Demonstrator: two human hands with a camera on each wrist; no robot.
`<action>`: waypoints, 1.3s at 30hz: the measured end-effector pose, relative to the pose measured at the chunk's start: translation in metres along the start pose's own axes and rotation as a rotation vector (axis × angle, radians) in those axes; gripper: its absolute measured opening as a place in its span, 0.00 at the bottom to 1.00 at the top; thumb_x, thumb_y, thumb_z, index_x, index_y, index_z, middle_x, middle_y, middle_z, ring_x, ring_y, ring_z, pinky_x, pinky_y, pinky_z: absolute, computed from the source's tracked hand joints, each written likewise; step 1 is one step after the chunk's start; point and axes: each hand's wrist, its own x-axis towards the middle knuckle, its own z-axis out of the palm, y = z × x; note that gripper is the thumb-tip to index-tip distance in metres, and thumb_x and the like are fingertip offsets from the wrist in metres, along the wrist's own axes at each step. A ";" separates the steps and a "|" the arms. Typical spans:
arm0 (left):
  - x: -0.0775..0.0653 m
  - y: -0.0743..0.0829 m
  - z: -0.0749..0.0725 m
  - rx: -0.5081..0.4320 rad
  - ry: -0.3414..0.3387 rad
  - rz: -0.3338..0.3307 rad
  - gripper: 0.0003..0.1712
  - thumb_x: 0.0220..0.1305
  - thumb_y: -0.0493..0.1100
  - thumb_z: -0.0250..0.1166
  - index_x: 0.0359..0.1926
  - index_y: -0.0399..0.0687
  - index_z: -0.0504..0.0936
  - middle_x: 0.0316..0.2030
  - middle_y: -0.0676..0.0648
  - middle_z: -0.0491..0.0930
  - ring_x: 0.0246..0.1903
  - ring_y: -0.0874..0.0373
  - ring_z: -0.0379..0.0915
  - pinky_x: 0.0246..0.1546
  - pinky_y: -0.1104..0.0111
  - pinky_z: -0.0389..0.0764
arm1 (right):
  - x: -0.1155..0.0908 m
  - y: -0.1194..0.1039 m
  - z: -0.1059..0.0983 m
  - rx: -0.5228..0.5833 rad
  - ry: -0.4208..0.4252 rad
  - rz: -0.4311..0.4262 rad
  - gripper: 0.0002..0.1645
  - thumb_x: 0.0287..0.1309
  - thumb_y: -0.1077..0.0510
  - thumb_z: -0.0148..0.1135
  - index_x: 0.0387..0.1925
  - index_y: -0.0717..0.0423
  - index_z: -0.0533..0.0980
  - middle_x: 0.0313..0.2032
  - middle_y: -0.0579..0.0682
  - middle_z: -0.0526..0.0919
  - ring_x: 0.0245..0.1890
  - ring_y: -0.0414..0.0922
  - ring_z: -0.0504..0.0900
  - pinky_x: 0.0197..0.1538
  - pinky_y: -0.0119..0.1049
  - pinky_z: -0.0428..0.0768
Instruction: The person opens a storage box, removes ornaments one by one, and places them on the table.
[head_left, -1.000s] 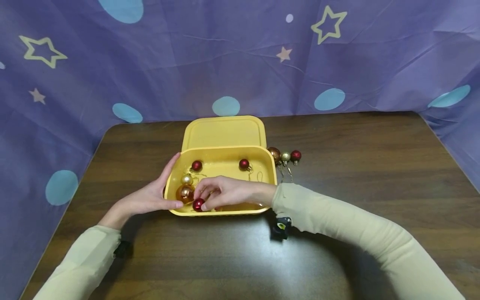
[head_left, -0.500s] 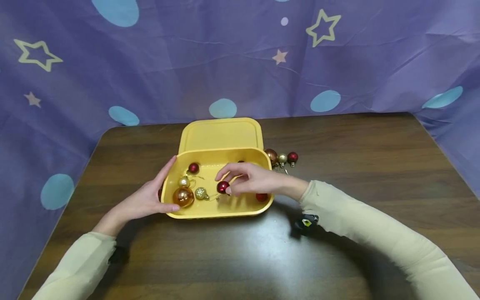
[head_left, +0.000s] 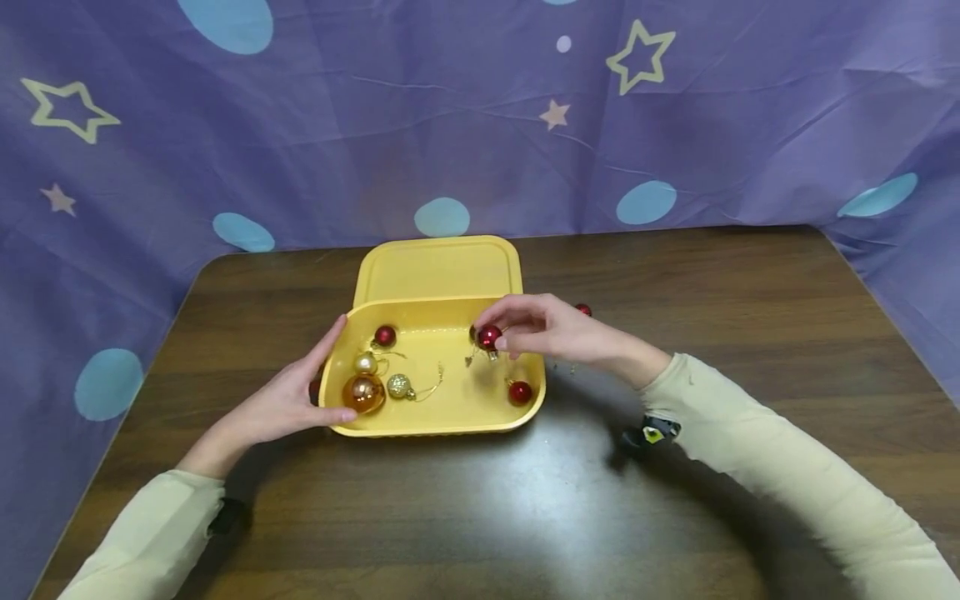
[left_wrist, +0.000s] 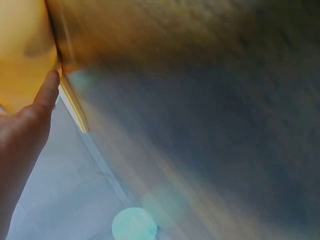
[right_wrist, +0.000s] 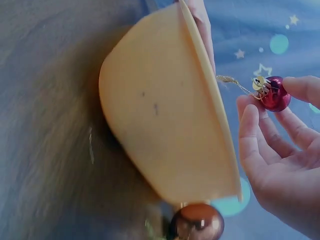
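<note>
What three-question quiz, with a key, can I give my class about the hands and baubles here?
1. True or false: the right hand pinches a shiny red bauble.
2. What colour is the largest bauble seen in the yellow box: a) red, b) amber, c) pale gold?
3. In the head view, which end of the box does the left hand touch?

Key: 1 True; 2 b, the amber bauble; 3 the left end.

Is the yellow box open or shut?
The yellow box is open: its lid is off, set behind it, and you can see an orange bauble inside.
</note>
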 end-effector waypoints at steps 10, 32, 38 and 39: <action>0.001 0.004 0.002 -0.020 -0.076 -0.024 0.76 0.48 0.44 0.78 0.74 0.59 0.22 0.73 0.30 0.36 0.66 0.35 0.49 0.55 0.86 0.51 | -0.028 0.001 -0.024 0.083 0.158 0.094 0.21 0.60 0.66 0.59 0.55 0.67 0.73 0.46 0.59 0.81 0.41 0.55 0.79 0.46 0.51 0.78; 0.003 -0.002 0.001 -0.026 -0.077 -0.011 0.75 0.48 0.44 0.78 0.75 0.56 0.23 0.73 0.31 0.37 0.65 0.38 0.53 0.55 0.84 0.53 | -0.072 0.021 -0.068 -0.007 0.351 0.221 0.21 0.63 0.65 0.59 0.56 0.70 0.71 0.48 0.54 0.80 0.46 0.48 0.79 0.51 0.43 0.77; 0.003 -0.002 0.002 -0.045 -0.077 -0.009 0.75 0.49 0.43 0.77 0.75 0.53 0.23 0.73 0.31 0.37 0.64 0.38 0.53 0.55 0.85 0.53 | -0.072 0.028 -0.071 0.026 0.387 0.232 0.22 0.62 0.66 0.59 0.57 0.71 0.70 0.46 0.50 0.81 0.45 0.41 0.79 0.50 0.39 0.77; 0.003 -0.002 0.002 -0.048 -0.077 -0.009 0.75 0.49 0.43 0.77 0.75 0.53 0.23 0.73 0.31 0.37 0.64 0.38 0.53 0.55 0.85 0.53 | -0.071 0.029 -0.071 0.031 0.390 0.231 0.22 0.62 0.66 0.59 0.57 0.71 0.70 0.45 0.49 0.81 0.44 0.41 0.79 0.49 0.38 0.77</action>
